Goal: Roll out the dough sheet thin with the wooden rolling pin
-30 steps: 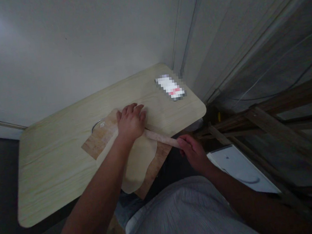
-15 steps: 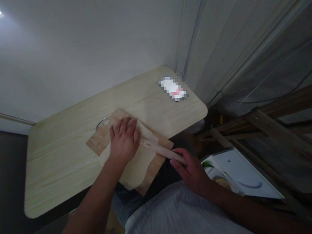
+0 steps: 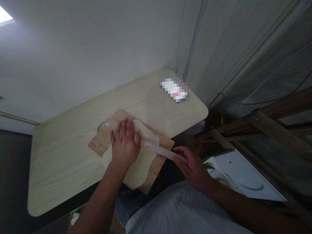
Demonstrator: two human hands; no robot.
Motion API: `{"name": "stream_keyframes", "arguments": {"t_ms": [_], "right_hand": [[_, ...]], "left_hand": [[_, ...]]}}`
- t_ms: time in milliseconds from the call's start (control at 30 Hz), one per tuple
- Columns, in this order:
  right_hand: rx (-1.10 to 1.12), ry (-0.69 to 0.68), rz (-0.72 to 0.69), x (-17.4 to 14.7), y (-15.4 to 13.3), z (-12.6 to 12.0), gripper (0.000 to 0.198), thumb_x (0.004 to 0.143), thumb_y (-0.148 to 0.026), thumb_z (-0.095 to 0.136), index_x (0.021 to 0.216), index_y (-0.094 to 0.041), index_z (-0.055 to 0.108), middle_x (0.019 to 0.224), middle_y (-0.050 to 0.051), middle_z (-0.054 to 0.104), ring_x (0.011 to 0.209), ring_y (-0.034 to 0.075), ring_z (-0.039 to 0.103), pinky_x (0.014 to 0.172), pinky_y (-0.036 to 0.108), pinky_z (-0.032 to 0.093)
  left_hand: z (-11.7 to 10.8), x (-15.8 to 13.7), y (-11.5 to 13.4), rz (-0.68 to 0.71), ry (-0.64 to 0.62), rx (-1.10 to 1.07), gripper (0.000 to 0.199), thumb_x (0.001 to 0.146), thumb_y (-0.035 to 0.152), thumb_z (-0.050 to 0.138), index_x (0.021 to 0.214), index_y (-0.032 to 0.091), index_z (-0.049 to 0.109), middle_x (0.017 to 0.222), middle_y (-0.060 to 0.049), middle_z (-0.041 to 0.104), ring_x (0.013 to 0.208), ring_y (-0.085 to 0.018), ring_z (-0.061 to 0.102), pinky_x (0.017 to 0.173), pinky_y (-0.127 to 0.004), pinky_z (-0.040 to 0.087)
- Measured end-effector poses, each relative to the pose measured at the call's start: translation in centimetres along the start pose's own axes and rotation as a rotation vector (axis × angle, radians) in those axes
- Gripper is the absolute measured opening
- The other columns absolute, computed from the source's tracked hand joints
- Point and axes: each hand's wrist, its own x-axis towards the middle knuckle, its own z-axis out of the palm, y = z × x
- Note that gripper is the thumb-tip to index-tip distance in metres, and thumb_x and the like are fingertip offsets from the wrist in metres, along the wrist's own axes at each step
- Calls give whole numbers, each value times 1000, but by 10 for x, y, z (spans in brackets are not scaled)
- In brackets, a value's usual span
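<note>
Dough (image 3: 140, 169): flat on board (image 3: 98, 143), which overhangs table (image 3: 62, 157) at front edge. Pin (image 3: 164, 152): across dough. Right hand (image 3: 194, 169): clamped round pin's near end, presumably to steer. Left hand (image 3: 124, 146): apart from right, fingers extended, presumably pressing pin; contact hidden.

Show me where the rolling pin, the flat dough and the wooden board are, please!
Rolling pin (image 3: 164, 152): head view, on the middle of its visible length.
Flat dough (image 3: 140, 167): head view, on its bare surface.
Wooden board (image 3: 99, 143): head view, on its bare left corner.
</note>
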Motion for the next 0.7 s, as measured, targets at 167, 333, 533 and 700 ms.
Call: {"name": "stream_keyframes", "arguments": {"t_ms": [167, 333, 533, 700], "right_hand": [[2, 69, -5, 12, 0, -5, 37, 98, -50, 50, 119, -22, 60, 77, 0, 64, 68, 16, 62, 64, 27, 47], [88, 111, 77, 26, -1, -10, 40, 96, -54, 52, 116, -21, 61, 73, 1, 66, 64, 17, 62, 59, 28, 47], [116, 187, 134, 43, 3, -18, 45, 94, -61, 51, 105, -20, 66, 72, 3, 68, 63, 20, 63, 59, 29, 47], [10, 284, 69, 57, 9, -23, 53, 97, -63, 42, 91, -19, 70, 68, 3, 64, 64, 19, 59, 62, 29, 44]], "left_hand": [[2, 24, 9, 19, -27, 29, 55, 102, 44, 32, 152, 22, 39, 161, -11, 36, 150, -33, 27, 121, -65, 16], [4, 39, 16, 24, -35, 19, 53, 102, 44, 32, 150, 26, 43, 160, -9, 38, 149, -34, 30, 119, -67, 18], [9, 54, 22, 45, -26, -8, 50, 101, 43, 33, 147, 29, 48, 158, -10, 41, 147, -37, 32, 117, -70, 17], [13, 67, 26, 72, -13, 2, 48, 101, 41, 34, 143, 29, 52, 155, -10, 45, 143, -37, 37, 115, -71, 20]]}}
